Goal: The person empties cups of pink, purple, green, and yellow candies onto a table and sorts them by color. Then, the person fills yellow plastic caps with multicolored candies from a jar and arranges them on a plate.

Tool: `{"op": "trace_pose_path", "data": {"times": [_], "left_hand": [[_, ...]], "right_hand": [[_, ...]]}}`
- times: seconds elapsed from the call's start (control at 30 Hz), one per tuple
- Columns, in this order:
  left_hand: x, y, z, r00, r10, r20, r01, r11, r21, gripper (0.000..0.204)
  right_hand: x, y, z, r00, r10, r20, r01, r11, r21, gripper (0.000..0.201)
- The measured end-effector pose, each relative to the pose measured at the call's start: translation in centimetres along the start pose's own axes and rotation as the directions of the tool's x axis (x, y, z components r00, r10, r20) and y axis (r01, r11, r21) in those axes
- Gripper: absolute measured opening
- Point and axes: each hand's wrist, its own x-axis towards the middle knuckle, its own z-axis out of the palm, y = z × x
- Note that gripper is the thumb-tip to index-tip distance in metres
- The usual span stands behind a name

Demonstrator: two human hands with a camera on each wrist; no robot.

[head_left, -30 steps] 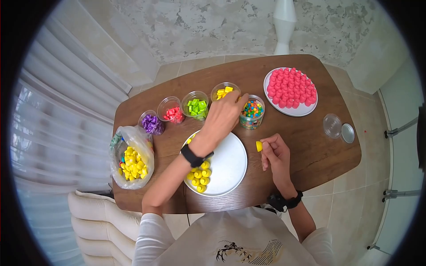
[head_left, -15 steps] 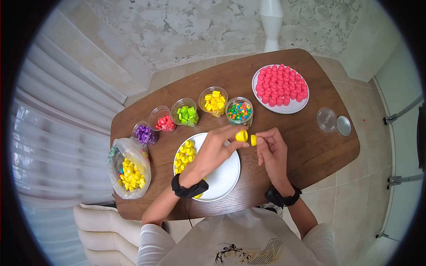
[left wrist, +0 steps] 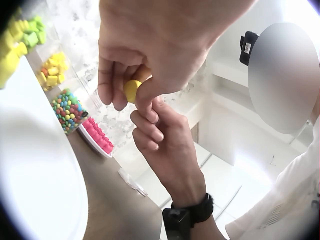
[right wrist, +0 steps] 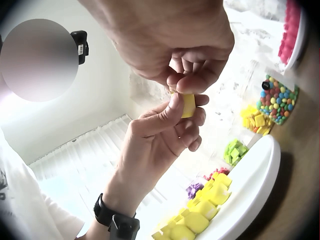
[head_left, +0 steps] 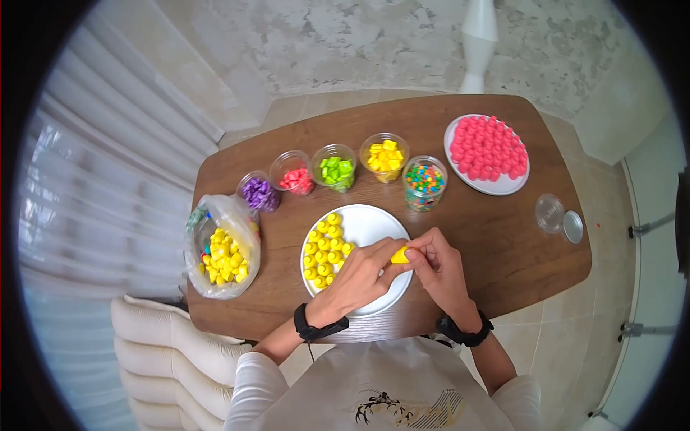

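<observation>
Both hands meet over the right part of a white plate (head_left: pixel 374 223). The left hand (head_left: pixel 363 276) grips a small yellow capsule (head_left: pixel 399 255) between thumb and fingers; the right hand (head_left: pixel 442 276) pinches its other end. In the right wrist view the yellow piece (right wrist: pixel 188 106) stands between the left thumb and fingers, with the right fingertips on its top. The left wrist view shows its rounded yellow end (left wrist: pixel 132 91). Rows of yellow capsules (head_left: pixel 323 244) stand on the plate's left half.
Behind the plate stand cups of purple (head_left: pixel 260 194), red (head_left: pixel 296 181), green (head_left: pixel 336 171) and yellow pieces (head_left: pixel 384 156), and a jar of colourful candies (head_left: pixel 424 179). A bag of yellow pieces (head_left: pixel 224 257) lies left. Pink pieces (head_left: pixel 489 147) fill a plate back right, near clear lids (head_left: pixel 549 213).
The left hand has come back from the yellow cup to the right hand. The two yellow parts, apart half a second ago, now meet between the fingers above the plate.
</observation>
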Motion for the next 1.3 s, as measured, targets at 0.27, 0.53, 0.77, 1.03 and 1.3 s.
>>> {"op": "trace_pose_path", "data": {"times": [0.27,0.53,0.77,1.03,1.3], "left_hand": [[-8.5,-8.7,-10.8,0.621,-0.139,-0.771,0.449,0.870,0.205,0.034],[-16.7,-17.4,-17.6,0.500,-0.049,-0.865,0.742,0.539,0.398,0.039],[-13.6,-13.0,-14.6,0.540,0.078,-0.838,0.559,0.711,0.427,0.038],[-8.4,-7.2,-10.4,0.663,0.080,-0.744,0.304,0.880,0.365,0.020],[-4.6,-1.5,-2.9,0.977,-0.175,-0.121,0.175,0.984,-0.005,0.038]], "right_hand": [[0.0,1.3,2.0,0.984,0.082,0.159,-0.057,0.987,-0.152,0.028],[0.4,1.1,5.7,0.818,-0.032,0.574,0.381,0.779,-0.499,0.029],[0.8,1.3,6.8,0.779,-0.076,0.622,0.512,0.649,-0.562,0.034],[0.8,2.0,6.2,0.766,-0.164,0.621,0.589,0.565,-0.578,0.023],[1.3,1.2,2.8,0.958,-0.135,0.251,0.223,0.904,-0.365,0.013]]}}
